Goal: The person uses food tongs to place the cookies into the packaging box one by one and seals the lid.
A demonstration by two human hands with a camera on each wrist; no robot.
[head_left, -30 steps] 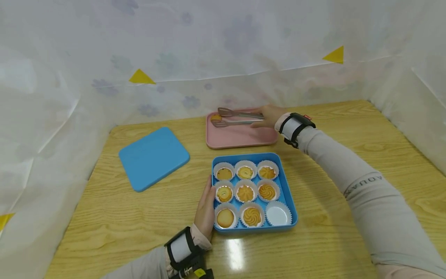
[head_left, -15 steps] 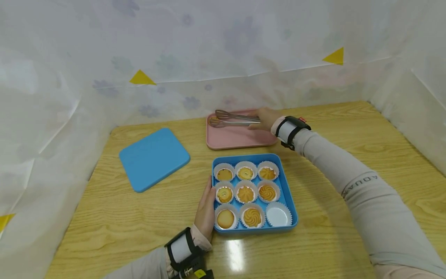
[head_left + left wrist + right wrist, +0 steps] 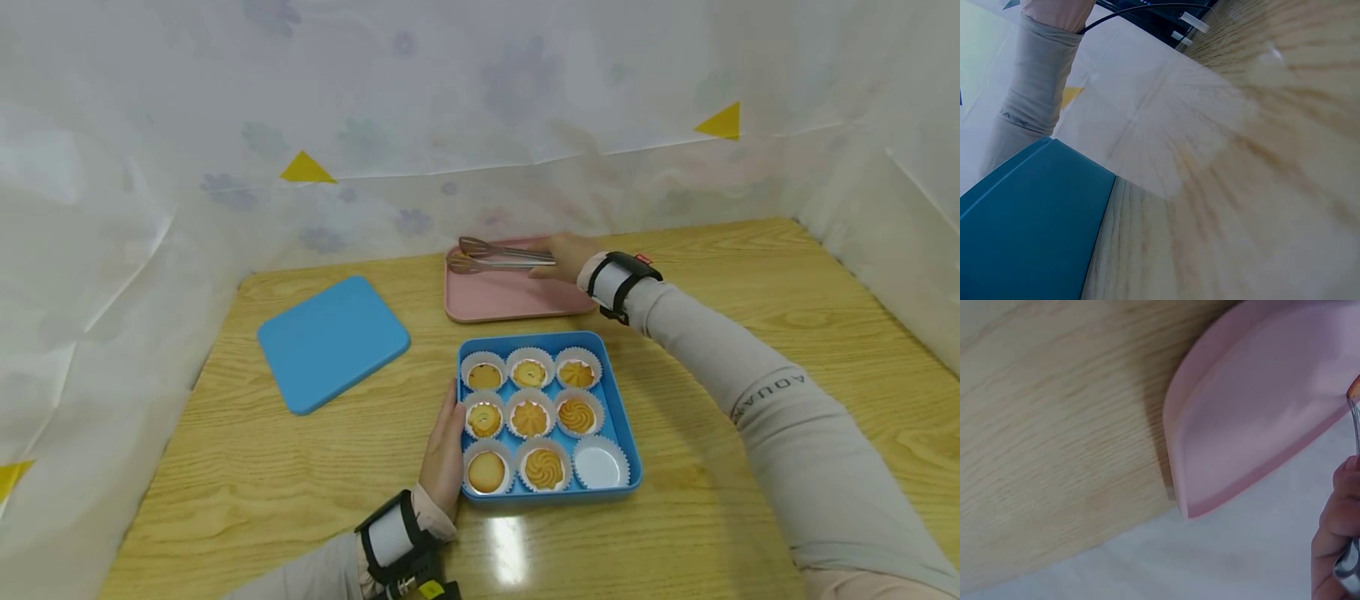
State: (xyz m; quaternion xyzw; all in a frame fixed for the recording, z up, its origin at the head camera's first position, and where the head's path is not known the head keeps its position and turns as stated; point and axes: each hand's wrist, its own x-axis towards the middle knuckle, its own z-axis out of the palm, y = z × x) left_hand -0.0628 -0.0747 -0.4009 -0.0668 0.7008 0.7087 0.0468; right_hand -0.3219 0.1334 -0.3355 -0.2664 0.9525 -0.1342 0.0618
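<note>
My right hand point(image 3: 567, 255) grips metal tongs point(image 3: 513, 265) low over the left part of the pink tray point(image 3: 510, 298). At the tong heads, a cookie point(image 3: 1354, 389) shows as an orange edge in the right wrist view; the head view mostly hides it. Nearer me stands a blue box point(image 3: 624, 433) with cookies in white paper cups. Its front right cup point(image 3: 600, 463) holds nothing. Against the box's left wall my left hand point(image 3: 442, 461) rests with its fingers extended along it. The left wrist view shows a blue wall of the box point(image 3: 1035, 231), but not the left fingers.
A flat blue lid point(image 3: 333, 343) lies on the wooden table point(image 3: 337, 467), left of the tray and box. Pale plastic sheeting point(image 3: 480, 100) walls the table's back and sides, with yellow tape pieces point(image 3: 307, 167) on it. My right arm point(image 3: 757, 400) spans the table's right side.
My right hand has moved slightly left with the tongs. The tong heads have drawn closer together around the cookie, which is now mostly covered. My left hand and the box stay put.
</note>
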